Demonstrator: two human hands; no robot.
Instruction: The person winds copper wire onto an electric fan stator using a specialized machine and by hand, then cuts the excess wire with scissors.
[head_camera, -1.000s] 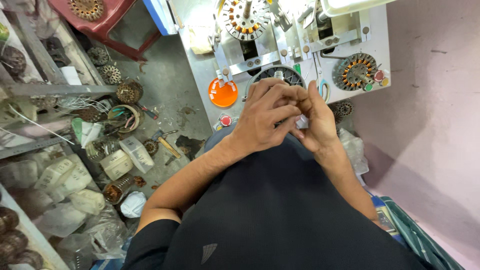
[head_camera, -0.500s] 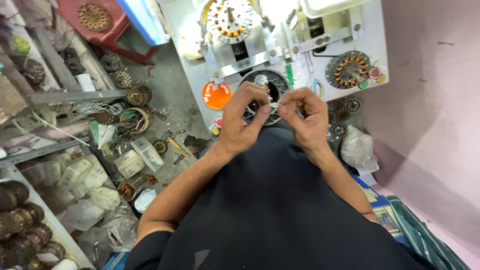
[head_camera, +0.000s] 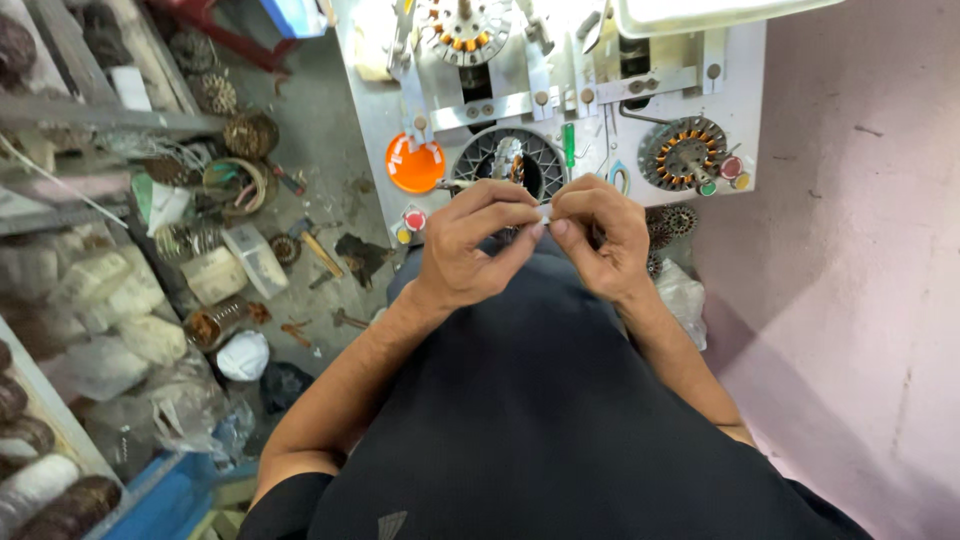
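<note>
My left hand and my right hand meet in front of my chest, fingertips pinched together on a small pale strip held between them. Just beyond the fingers lies a round black slotted stator core on the white winding machine. A wound stator with copper coils sits on the machine to the right of my right hand. My dark shirt fills the lower part of the view.
An orange round cap and red and green buttons sit on the machine front. Shelves at the left carry coils, white bundles and parts. Tools and scraps litter the grey floor. A pink wall stands at the right.
My hands have drawn slightly apart and come a little toward me, from being clasped over the black core to pinching the strip between fingertips. The view has shifted.
</note>
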